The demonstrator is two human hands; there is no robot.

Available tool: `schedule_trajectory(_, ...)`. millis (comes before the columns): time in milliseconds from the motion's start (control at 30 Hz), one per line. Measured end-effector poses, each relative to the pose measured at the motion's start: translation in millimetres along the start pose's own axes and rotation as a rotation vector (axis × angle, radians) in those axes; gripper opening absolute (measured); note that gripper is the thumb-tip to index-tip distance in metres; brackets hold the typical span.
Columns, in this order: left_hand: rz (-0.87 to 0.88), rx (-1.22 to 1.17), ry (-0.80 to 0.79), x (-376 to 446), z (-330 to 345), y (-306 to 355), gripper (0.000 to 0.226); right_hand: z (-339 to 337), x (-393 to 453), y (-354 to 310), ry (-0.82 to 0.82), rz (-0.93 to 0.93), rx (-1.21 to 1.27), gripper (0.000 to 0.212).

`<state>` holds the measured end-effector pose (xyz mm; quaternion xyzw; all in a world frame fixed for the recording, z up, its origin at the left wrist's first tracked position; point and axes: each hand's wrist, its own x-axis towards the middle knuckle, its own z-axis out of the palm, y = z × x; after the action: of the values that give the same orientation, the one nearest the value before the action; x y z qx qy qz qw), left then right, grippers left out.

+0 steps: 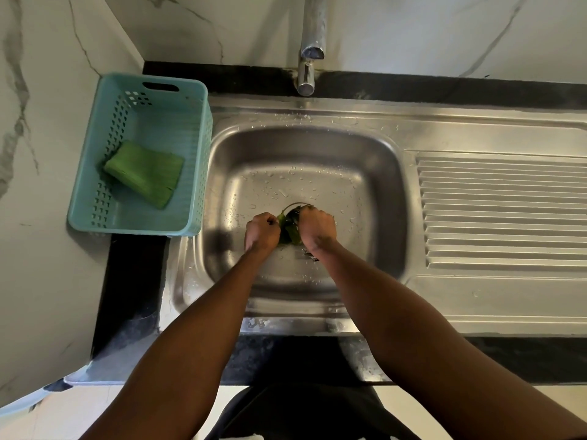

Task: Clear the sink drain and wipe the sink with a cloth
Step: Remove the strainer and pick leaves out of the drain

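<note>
Reaching down into the steel sink point(374, 173), both hands meet over the drain point(297, 207) at the bottom of the bowl. The left hand point(262, 231) is curled tight and pinches the edge of some green leafy scraps point(289, 228). The right hand point(317, 228) is curled too, with its fingers down on the same green scraps, right at the drain. I cannot tell how firmly the right hand holds them, because its fingers are hidden under the hand. The scraps sit between the two hands, and a bit of the round drain rim shows just past them. Little water drops lie on the sink floor all around the hands.

Well off to the left of the hands, a light blue basket point(187, 160) stands on the dark surface point(133, 281) beside the sink. A folded green cloth point(144, 173) lies flat inside it, and nothing touches it. Far past the hands, a shiny tap point(313, 42) hangs over the back of the sink. To the right of the hands is the ribbed draining board point(502, 211), part of the same steel piece.
</note>
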<state>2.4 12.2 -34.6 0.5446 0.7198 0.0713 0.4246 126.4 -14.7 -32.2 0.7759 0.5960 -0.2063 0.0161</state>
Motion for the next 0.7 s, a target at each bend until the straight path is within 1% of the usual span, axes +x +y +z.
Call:
schedule_trajectory(133,0.019,0.021,0.007,-1,1,2,0.021,-1,0,3,-0.015,-0.020,0.000,0.021)
schedule_trajectory(300,0.032,0.039,-0.002,-3,3,1,0.018,2,2,3,0.000,0.027,0.061,0.033)
schedule_trajectory(400,0.031,0.047,-0.007,-6,3,0,0.019,3,1,4,-0.021,0.069,0.112,0.031)
schedule_trajectory(700,0.056,0.029,-0.010,-21,-9,15,0.018,-13,-16,9,0.035,0.082,0.279,0.035)
